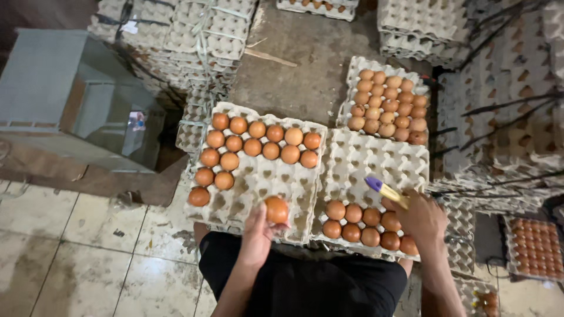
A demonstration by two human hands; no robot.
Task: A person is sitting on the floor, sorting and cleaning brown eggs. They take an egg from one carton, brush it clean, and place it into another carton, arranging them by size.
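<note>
My left hand (258,230) holds one brown egg (277,209) just over the near edge of the left pulp egg tray (258,182), which carries several brown eggs along its far and left rows. My right hand (420,217) grips a yellow marker with a purple cap (385,190) and rests at the right end of the right egg tray (382,161). That tray has two near rows of brown eggs (361,226); its far cups are bare.
A full tray of paler eggs (388,105) lies behind the right tray. Stacks of bare pulp trays (176,29) stand at the back and along the right. A grey metal box (70,100) sits at left, tiled floor (88,258) below it.
</note>
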